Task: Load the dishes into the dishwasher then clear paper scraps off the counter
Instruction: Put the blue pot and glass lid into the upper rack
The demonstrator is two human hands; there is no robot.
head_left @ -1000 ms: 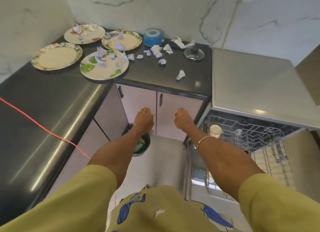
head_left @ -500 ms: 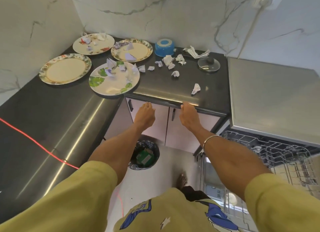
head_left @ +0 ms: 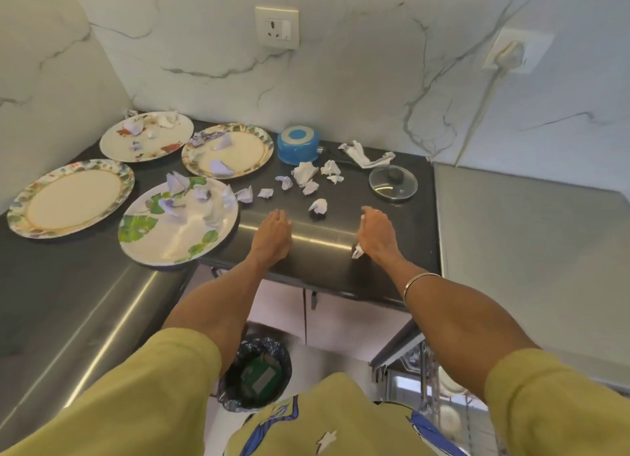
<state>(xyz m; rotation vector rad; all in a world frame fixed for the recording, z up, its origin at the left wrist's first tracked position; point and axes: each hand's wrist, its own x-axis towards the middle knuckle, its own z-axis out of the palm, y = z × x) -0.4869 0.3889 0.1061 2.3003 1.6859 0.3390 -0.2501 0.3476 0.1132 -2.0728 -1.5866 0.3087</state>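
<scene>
Several floral plates stand on the black counter [head_left: 327, 261]: the nearest plate [head_left: 177, 227] with green leaves carries paper scraps, and beyond it are a bare one [head_left: 71, 198] and two more [head_left: 146, 135] [head_left: 227, 150] with scraps. Loose crumpled scraps [head_left: 305, 173] lie between the plates and a glass lid [head_left: 393, 183]. My left hand [head_left: 272, 232] hovers over the counter's front with relaxed fingers, holding nothing. My right hand [head_left: 376, 232] is beside it, fingers loosely bent, just above a small scrap [head_left: 357, 251]. The open dishwasher rack [head_left: 439, 397] shows at lower right.
A blue pot [head_left: 298, 144] stands upside down at the back wall. A lined waste bin [head_left: 255, 375] sits on the floor under the counter's edge. The dishwasher's steel top [head_left: 531, 251] lies to the right. Two wall sockets [head_left: 277, 27] are above.
Both hands have risen from in front of the cabinet doors to over the counter's front. The view has tilted up, so the dishwasher rack has dropped to the bottom right.
</scene>
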